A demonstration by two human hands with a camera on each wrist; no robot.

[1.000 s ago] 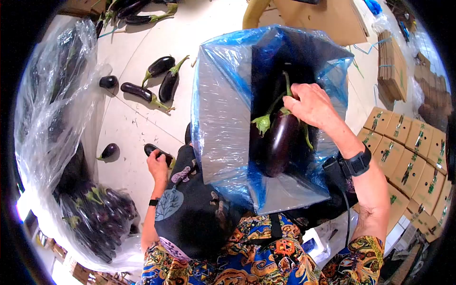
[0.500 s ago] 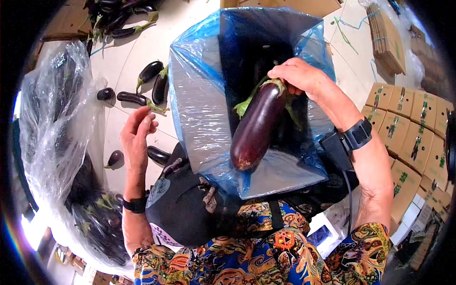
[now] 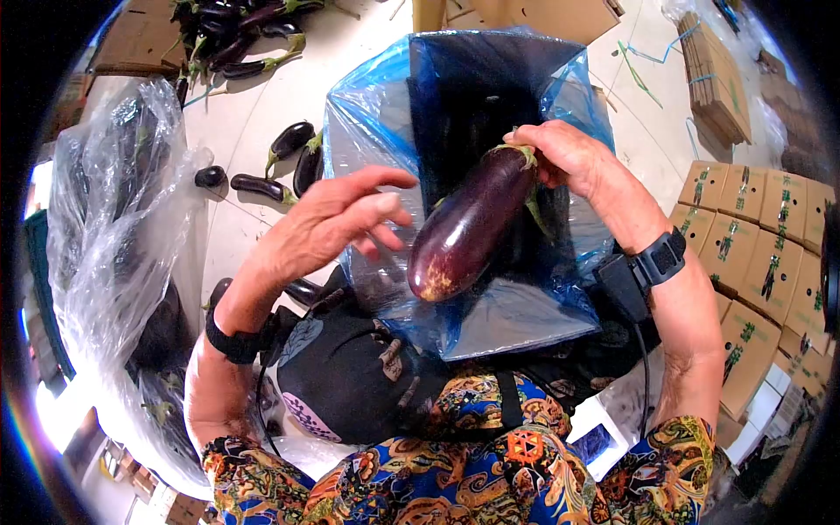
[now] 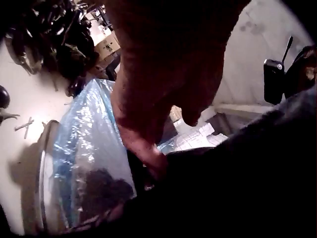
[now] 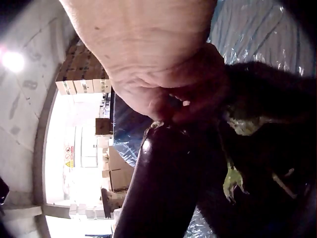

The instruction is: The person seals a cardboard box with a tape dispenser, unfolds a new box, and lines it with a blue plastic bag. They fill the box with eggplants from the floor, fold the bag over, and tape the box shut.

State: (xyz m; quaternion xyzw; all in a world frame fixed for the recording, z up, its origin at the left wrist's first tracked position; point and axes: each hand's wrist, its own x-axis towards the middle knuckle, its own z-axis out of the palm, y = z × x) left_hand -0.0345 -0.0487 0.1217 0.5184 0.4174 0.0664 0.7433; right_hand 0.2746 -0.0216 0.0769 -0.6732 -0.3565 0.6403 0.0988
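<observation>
A large dark purple eggplant [image 3: 477,223] is tilted over a box lined with blue plastic film [image 3: 372,131]. My right hand [image 3: 569,157] grips it at the green stem end; its blunt, brown-marked bottom points down and to the left. My left hand [image 3: 337,219] hangs over the box's left side, fingers loosely spread and holding nothing, close to the eggplant's bottom. Green stems [image 5: 234,184] of other eggplants show in the dark box interior in the right wrist view. The left wrist view has that hand dark above the blue film [image 4: 94,148].
Loose eggplants [image 3: 258,187] lie on the pale floor left of the box, with a larger heap [image 3: 236,35] beyond. Clear plastic wrap [image 3: 122,201] covers more eggplants at far left. Stacked cartons [image 3: 757,236] and flat cardboard [image 3: 713,83] stand on the right.
The left hand let go of an eggplant on the floor, rose and moved right to the box. The right hand lifted the large eggplant by its stem end and tilted its bottom leftward.
</observation>
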